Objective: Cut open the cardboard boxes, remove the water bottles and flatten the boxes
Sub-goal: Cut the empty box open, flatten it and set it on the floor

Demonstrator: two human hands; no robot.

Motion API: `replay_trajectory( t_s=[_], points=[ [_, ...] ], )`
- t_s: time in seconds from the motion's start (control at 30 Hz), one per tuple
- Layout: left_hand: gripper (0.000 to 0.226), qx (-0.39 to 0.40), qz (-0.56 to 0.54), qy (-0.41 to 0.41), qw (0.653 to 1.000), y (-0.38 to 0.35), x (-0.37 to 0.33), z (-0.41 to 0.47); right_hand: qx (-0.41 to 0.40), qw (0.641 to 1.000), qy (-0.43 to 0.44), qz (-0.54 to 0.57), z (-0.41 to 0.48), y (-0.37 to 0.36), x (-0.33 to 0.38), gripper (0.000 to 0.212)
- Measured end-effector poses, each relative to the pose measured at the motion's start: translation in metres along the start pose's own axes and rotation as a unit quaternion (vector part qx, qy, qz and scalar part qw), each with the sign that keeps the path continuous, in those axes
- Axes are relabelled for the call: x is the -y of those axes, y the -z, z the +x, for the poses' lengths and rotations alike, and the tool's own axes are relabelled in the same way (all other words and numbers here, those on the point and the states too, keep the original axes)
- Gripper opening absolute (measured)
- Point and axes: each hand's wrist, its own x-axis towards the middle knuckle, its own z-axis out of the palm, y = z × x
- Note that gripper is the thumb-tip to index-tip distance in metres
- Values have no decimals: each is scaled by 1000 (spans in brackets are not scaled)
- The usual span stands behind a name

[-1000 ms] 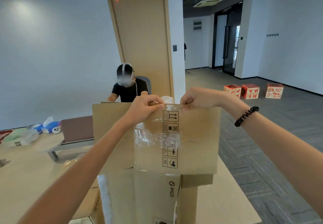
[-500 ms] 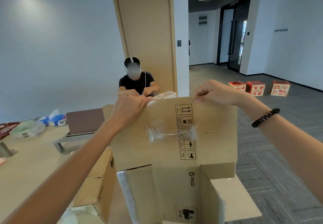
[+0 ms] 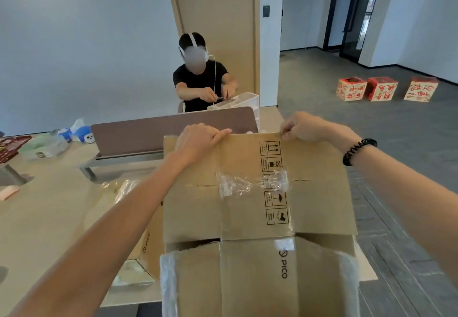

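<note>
Head view is showing the pale counter stretching away to the left, and the opened cardboard box is standing upright over its near right end, its panels spread into one tall sheet facing the person. That upright hold is probably letting the panels hang free so they can be folded along their creases and pressed flat. A second box is sitting on the counter just beside its left edge. The left grip is curling over the sheet's top edge left of centre, while the right grip is pinching the same edge further right, so the box is hanging directly below both. Crumpled clear tape is clinging to the middle crease. No water bottles are showing.
</note>
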Motion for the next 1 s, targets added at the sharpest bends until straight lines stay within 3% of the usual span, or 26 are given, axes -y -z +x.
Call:
replay_trajectory(
  t_s=[0.17, 0.4, 0.57, 0.7, 1.0],
  points=[
    [66, 82, 14, 12, 996, -66, 25, 13, 17, 1000, -10, -24, 54, -58, -30, 18],
    [69, 117, -8, 43, 992, -149, 77, 52, 20, 999, -13, -32, 144, -107, -57, 17],
    [51, 150, -20, 39, 988, -209, 114, 81, 23, 998, -43, -39, 213, -152, -87, 18],
    [65, 179, -40, 46, 982, -253, 136, 98, 0, 998, -46, -41, 244, -191, -100, 20],
    [68, 238, -52, 71, 967, -352, 174, 99, -8, 998, -23, -62, 293, -260, -132, 16]
  ],
)
